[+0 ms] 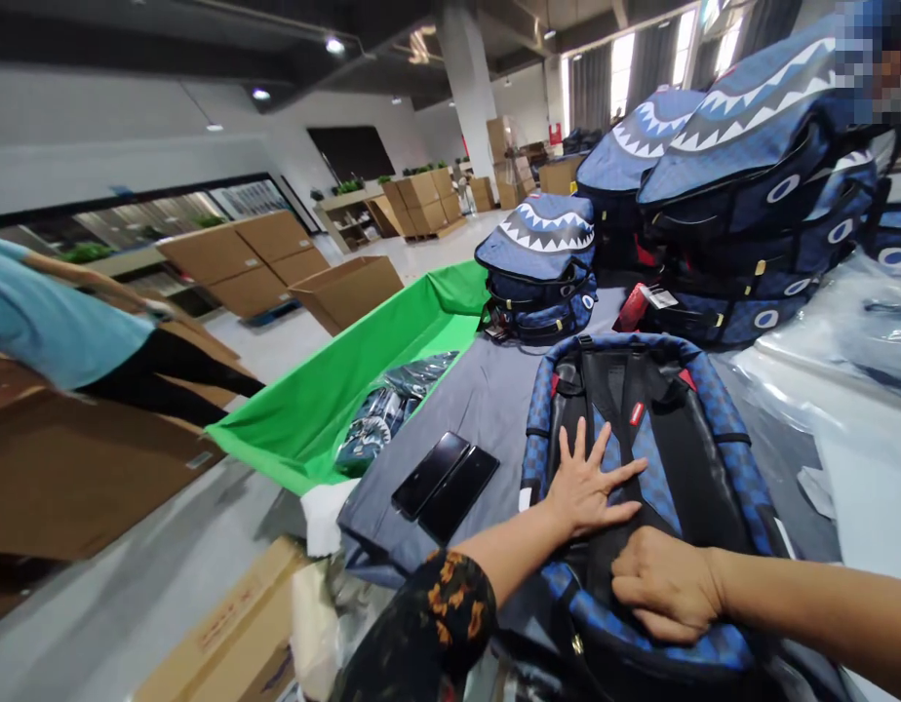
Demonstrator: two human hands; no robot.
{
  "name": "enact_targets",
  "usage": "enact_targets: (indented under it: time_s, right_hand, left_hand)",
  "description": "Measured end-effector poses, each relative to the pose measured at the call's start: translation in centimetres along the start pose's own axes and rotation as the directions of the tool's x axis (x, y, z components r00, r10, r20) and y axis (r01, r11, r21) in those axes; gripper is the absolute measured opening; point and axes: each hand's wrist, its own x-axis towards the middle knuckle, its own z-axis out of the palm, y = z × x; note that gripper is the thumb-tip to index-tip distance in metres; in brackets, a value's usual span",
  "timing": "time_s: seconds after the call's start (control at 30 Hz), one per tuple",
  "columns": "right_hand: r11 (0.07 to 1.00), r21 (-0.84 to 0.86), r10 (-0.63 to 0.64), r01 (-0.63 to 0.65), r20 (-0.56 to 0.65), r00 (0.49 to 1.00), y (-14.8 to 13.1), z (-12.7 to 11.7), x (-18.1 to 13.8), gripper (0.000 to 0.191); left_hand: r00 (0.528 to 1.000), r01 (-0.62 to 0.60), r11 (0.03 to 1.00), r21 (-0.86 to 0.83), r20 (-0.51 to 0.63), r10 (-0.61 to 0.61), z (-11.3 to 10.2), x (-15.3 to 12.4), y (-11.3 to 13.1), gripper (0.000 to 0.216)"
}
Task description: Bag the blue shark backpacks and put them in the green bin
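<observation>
A blue checkered backpack (714, 419) lies on the grey-covered table with its black straps and back side up. My left hand (591, 483) rests on its back panel with the fingers spread wide. Just below, nearer to me, my right hand (666, 585) is closed in a fist against the lower part of the bag. Whatever the right fingers grip, if anything, is hidden under them. A small red label (637, 414) shows on the straps above my left hand.
Two dark phones (457, 492) lie left of the bag. Beyond them, a green fabric bin (296, 429) holds a plastic-wrapped bag (388, 409). Stacked shark-mouth backpacks (750, 185) stand behind. Clear plastic (852, 331) lies at right. A person in a light blue shirt (62, 312) is at left, near cardboard boxes (77, 468).
</observation>
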Motion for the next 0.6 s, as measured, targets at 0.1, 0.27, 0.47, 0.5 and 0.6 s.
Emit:
enact_targets:
  time_s: [0.1,0.27,0.47,0.5,0.6]
  right_hand:
    - [0.997,-0.072,0.005,-0.012,-0.094,0.996,1.0,1.8,-0.5,0.007]
    - [0.911,-0.330,0.169,-0.249,-0.251,0.953,-1.5,1.4,-0.1,0.010]
    - [0.579,-0.409,0.403,-0.705,-0.609,0.684,-1.2,-1.8,-2.6,0.045]
    - [0.455,-0.346,0.509,-0.820,-0.655,0.559,0.0,-1.9,-3.5,0.049]
    - [0.301,-0.265,0.671,-0.916,-0.624,0.401,3.3,-0.8,-5.9,0.053]
  left_hand:
    - [1.000,0.014,1.000,-0.020,0.004,-0.014,0.7,0.0,0.0,0.075]
    - [0.999,-0.001,0.997,-0.078,0.039,0.004,0.9,-1.3,0.5,0.080]
    - [0.961,-0.030,0.990,-0.136,0.270,0.067,-1.6,-6.1,4.2,0.091]
    - [0.952,-0.029,0.991,-0.129,0.300,0.067,-2.5,-6.0,4.4,0.094]
    - [0.956,0.013,0.995,-0.103,0.294,0.018,-4.3,-2.9,4.0,0.087]
